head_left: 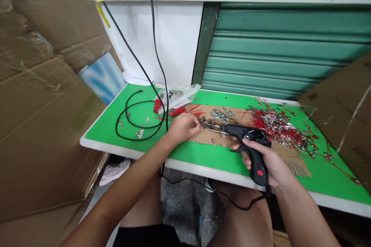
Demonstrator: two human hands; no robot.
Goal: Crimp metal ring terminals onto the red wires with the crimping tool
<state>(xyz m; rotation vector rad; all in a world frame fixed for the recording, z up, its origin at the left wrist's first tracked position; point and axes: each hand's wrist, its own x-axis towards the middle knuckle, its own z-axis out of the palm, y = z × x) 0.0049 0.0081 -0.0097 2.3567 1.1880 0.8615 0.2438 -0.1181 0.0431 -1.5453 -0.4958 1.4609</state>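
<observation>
My right hand (269, 156) grips a black soldering gun (257, 166) with a red button on its handle. The gun's metal tip points left, close to the fingers of my left hand (183, 127). Those fingers are pinched together over the cardboard sheet (228, 137); what they hold is too small or hidden to make out. Dark scorched marks cover the cardboard under the tip. Just behind lies a cluster of small silver metal parts (222, 115). Bundles of red wires (176, 111) lie beyond my left hand.
A heap of red wires with silver ends (275, 125) spreads at right. A clear plastic bag (181, 98) of metal parts lies at the back. A black cable (117, 123) coils at left. Large cardboard boxes (43, 123) flank the green tabletop (107, 123).
</observation>
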